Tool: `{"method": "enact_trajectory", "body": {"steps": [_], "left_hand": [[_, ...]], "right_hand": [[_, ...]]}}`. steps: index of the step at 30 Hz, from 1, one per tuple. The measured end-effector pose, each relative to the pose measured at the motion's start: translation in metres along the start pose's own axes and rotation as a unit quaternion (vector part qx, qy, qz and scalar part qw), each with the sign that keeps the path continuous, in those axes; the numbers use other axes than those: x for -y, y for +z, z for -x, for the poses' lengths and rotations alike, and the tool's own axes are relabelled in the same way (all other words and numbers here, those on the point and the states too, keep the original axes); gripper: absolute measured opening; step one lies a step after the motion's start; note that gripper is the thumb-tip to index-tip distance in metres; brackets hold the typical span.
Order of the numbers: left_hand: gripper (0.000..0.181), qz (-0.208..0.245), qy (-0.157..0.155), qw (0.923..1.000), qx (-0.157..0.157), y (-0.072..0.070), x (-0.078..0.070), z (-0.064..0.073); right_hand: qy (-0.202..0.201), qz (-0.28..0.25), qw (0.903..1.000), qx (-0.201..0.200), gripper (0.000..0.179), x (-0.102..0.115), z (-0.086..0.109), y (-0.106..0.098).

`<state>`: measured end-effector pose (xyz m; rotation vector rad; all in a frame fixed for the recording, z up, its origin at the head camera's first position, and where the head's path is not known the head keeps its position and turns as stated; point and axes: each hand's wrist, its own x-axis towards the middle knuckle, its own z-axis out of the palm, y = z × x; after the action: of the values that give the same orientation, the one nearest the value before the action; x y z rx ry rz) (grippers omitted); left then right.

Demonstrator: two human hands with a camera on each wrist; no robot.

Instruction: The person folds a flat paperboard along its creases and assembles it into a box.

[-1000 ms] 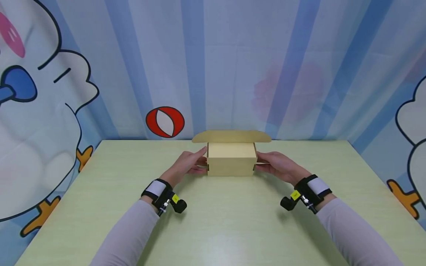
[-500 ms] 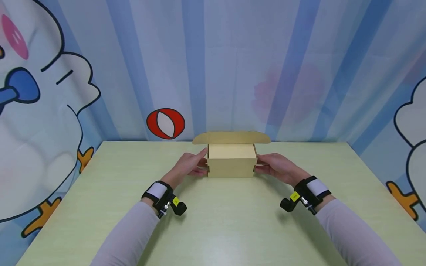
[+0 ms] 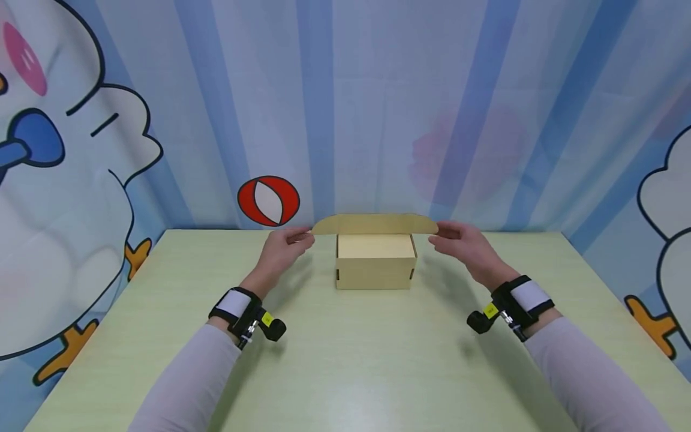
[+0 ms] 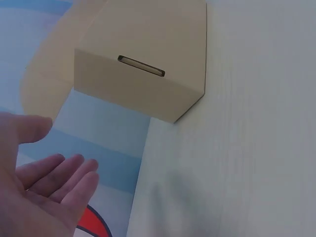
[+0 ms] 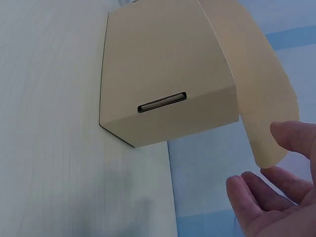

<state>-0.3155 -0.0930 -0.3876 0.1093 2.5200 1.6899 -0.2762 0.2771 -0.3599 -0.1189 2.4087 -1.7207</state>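
Note:
A small plain cardboard box point(image 3: 372, 273) rests on the table. A wide flap point(image 3: 375, 224) with rounded ends stands up along its back edge and reaches out past both sides. My left hand point(image 3: 282, 249) is at the flap's left end; in the left wrist view its thumb point(image 4: 35, 129) is right by the flap's edge and the other fingers are loosely spread. At the other end is my right hand point(image 3: 465, 251), its thumb point(image 5: 289, 136) overlapping the flap tip in the right wrist view, with its fingers below. Narrow slots show at the box's lower side edges, including one slot point(image 4: 141, 65) on the left.
The pale green table point(image 3: 345, 360) extends around the box. Behind it hangs a blue striped curtain point(image 3: 378, 120) with printed cartoon figures and a red-and-white ball point(image 3: 268, 201). Both wrists carry strapped cameras, including the left camera point(image 3: 273, 329).
Both hands have left the box's lower sides and moved outward and up to the ends of the raised flap. The box stays where it was.

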Motion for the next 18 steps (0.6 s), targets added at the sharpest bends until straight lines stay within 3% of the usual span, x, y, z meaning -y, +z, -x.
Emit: {"method": "enact_trajectory", "body": {"steps": [7, 12, 18], "left_hand": [[0.05, -0.012, 0.087, 0.9961, -0.011, 0.0, -0.013, -0.001], [0.043, -0.074, 0.15, 0.9854, -0.033, 0.006, -0.02, -0.005], [0.032, -0.123, 0.176, 0.9753, -0.052, 0.011, -0.027, -0.003]], "right_hand": [[-0.055, 0.078, 0.9928, -0.072, 0.055, 0.013, -0.008, 0.005], [-0.087, 0.127, 0.9833, -0.097, 0.045, 0.018, -0.011, 0.011], [-0.096, 0.158, 0.9766, -0.111, 0.04, 0.017, -0.013, 0.015]]}}
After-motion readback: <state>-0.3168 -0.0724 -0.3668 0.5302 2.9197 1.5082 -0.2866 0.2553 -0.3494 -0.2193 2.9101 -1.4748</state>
